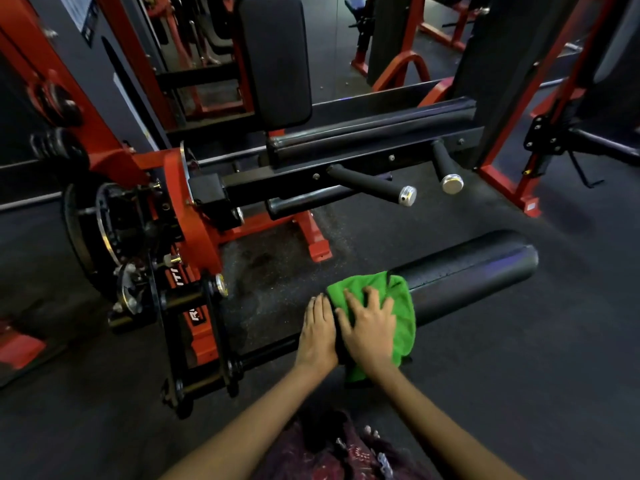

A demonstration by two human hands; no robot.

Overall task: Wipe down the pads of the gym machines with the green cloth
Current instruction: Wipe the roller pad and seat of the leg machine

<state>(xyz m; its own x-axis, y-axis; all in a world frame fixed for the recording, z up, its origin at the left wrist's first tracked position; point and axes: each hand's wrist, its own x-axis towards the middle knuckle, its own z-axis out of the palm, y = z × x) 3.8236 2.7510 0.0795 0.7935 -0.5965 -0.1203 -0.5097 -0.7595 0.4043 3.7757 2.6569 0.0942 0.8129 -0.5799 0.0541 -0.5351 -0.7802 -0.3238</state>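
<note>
Cloth (401, 306), green, lies draped over the near end of the roller pad (464, 275), under our right hand (369, 327). We note the right hand flat on it, fingers spread and fairly straight, pressing down. Left hand (318, 332) sits just beside the right, touching the bare pad end, fingers straight and together, gripping nothing. Beyond both hands we see two handles (374, 185) and a back pad (277, 60) on the red frame (194, 216).
</note>
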